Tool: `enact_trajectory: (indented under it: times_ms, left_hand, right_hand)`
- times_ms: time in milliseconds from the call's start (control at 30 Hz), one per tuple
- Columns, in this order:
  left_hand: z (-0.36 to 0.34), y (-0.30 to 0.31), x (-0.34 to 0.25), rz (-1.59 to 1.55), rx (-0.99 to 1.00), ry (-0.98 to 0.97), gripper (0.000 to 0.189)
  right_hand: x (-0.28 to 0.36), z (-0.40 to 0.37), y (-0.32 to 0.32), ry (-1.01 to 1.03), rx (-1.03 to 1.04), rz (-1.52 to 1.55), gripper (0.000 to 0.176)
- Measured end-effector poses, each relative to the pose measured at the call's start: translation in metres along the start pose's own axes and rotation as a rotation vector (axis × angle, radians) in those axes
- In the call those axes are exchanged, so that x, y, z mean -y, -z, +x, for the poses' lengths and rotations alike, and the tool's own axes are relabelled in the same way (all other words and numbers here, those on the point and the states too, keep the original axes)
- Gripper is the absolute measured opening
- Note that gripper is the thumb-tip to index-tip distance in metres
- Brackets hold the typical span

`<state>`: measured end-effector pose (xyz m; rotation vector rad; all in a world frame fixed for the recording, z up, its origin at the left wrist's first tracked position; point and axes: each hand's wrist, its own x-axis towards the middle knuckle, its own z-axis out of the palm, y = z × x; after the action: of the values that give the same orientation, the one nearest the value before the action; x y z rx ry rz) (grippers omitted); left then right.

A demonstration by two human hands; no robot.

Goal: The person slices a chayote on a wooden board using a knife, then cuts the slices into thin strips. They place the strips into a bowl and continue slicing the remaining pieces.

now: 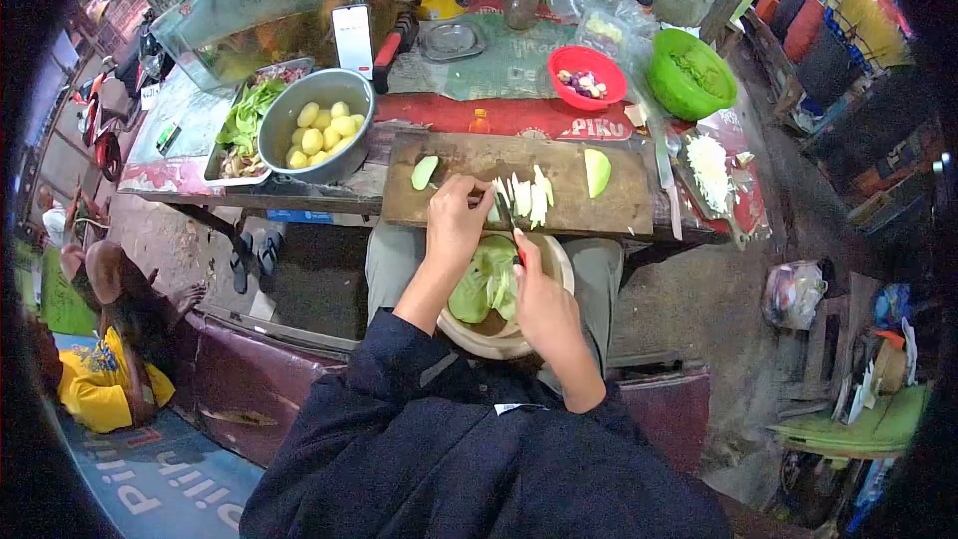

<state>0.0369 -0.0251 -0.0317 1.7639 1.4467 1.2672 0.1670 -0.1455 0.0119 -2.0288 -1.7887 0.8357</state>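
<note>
Pale green vegetable being cut on a wooden cutting board, at the middle of the board's near edge. The vegetable is held down by the left hand, its fingers bent and pressed together over the piece, which is largely hidden beneath them. A knife is gripped in the closed right hand, and its blade is set against the vegetable just beside the left fingertips. Cut strips are piled immediately right of the blade. A wedge-shaped half is seen toward the board's right end, and a smaller slice near its left end.

A pale bowl of green peelings is placed below the board's near edge, between the two forearms. On the table behind the board, a metal bowl of peeled potatoes is found at the left, touching a tray of leafy greens. A red bowl and a green bowl are set toward the far right corner. A second knife and shredded white vegetable are laid at the right edge.
</note>
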Motion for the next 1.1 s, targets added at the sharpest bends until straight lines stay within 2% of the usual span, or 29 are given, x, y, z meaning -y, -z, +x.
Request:
enact_trajectory:
  times_ms: [100,333,433,500,700,900,1100]
  left_hand:
    - [0.0,0.008,-0.001,0.032,-0.065,-0.114,0.011]
    - [-0.014,0.026,-0.002,0.125,-0.059,-0.11,0.013]
    - [-0.018,0.022,0.003,0.138,-0.008,-0.128,0.013]
    - [-0.018,0.021,0.002,0.24,-0.025,-0.196,0.016]
    - [-0.019,0.019,0.001,0.183,0.008,-0.075,0.013]
    - [-0.021,0.017,-0.001,0.206,-0.03,-0.1,0.013]
    - [-0.022,0.016,-0.003,0.22,-0.035,-0.092,0.014]
  right_hand:
    - [-0.006,-0.003,0.003,-0.003,-0.031,0.062,0.047]
    - [0.01,-0.016,0.005,0.05,-0.028,0.022,0.049]
    - [0.014,-0.016,-0.002,-0.019,0.057,-0.037,0.051]
    - [0.009,-0.015,-0.015,0.061,-0.046,-0.022,0.055]
    - [0.006,0.006,-0.02,0.019,-0.003,0.027,0.05]
    - [0.006,-0.01,-0.015,0.113,-0.085,0.022,0.054]
    - [0.011,0.001,-0.034,0.06,-0.078,-0.005,0.053]
